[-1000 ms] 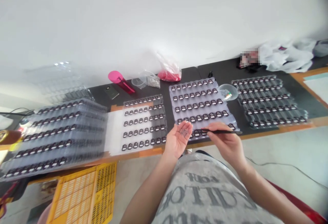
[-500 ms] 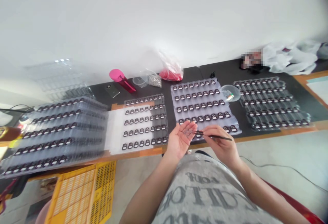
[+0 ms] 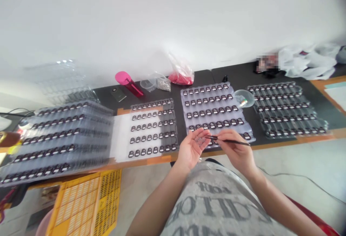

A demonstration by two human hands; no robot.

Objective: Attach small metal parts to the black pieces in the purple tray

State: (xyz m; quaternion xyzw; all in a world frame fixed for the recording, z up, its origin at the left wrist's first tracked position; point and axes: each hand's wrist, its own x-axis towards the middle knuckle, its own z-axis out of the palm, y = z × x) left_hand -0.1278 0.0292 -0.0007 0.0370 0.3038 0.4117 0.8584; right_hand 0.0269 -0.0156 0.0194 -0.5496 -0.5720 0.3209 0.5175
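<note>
My left hand (image 3: pixel 191 149) is turned palm up and cupped, fingers slightly curled, with several tiny metal parts (image 3: pixel 200 141) lying in it. They are too small to name. Black tweezers (image 3: pixel 234 142) are pinched in my right hand (image 3: pixel 238 153), their tips over the fingers of my left hand. It is unclear whether a part sits between the tips. Behind both hands lies a clear plastic tray (image 3: pixel 213 106) with rows of small black pieces (image 3: pixel 215 111), each bearing a white label. My hands cover part of its front row.
Similar trays lie to the right (image 3: pixel 283 107) and left (image 3: pixel 152 132), beside a tall tray stack (image 3: pixel 100 138). Farther back are a pink bottle (image 3: pixel 132 87), a bag of red bits (image 3: pixel 181 78) and a bag of small parts (image 3: pixel 163 84). A round clear lid (image 3: pixel 244 98) overlaps the middle tray's edge.
My right hand and the tweezers have shifted slightly right, and the tips now sit a little farther right and higher over my left hand. My left hand has barely moved.
</note>
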